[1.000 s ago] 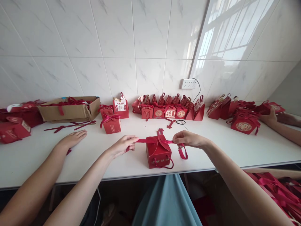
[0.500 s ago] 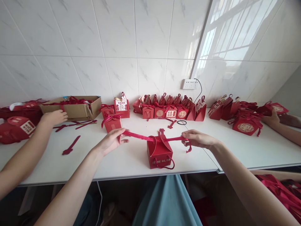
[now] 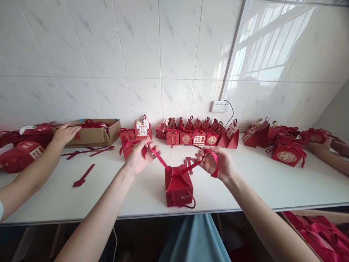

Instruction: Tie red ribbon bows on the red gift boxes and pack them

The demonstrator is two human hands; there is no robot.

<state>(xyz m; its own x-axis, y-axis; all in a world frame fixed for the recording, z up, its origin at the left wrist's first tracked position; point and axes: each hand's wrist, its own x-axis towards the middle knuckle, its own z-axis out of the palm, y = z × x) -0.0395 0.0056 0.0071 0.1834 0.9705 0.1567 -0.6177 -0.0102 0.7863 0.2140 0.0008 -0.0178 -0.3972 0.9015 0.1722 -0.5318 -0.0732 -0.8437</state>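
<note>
A small red gift box [image 3: 178,185] with a twisted cord handle stands near the table's front edge. Red ribbon [image 3: 163,162] runs through the slots of its curved top flaps and comes out at both sides. My left hand [image 3: 139,156] pinches the ribbon's left end, above and left of the box. On the other side, my right hand [image 3: 216,162] grips the right end, which curls in a loop around its fingers. Both ribbon lengths rise from the box at a slant. Behind the box, flat dark red strips [image 3: 188,164] lie on the white table [image 3: 131,198].
A row of red boxes [image 3: 199,137] lines the wall, with more at left and right. A co-worker's hand [image 3: 65,134] is by a cardboard box [image 3: 105,136] of ribbons. Another person's hand [image 3: 317,145] touches a box at far right. A dark red strip [image 3: 83,176] lies left.
Both hands have come closer together with the ribbon ends, and the ribbon now slants upward instead of being stretched sideways. The co-worker's left-side hand has shifted away from the ribbon in the carton.
</note>
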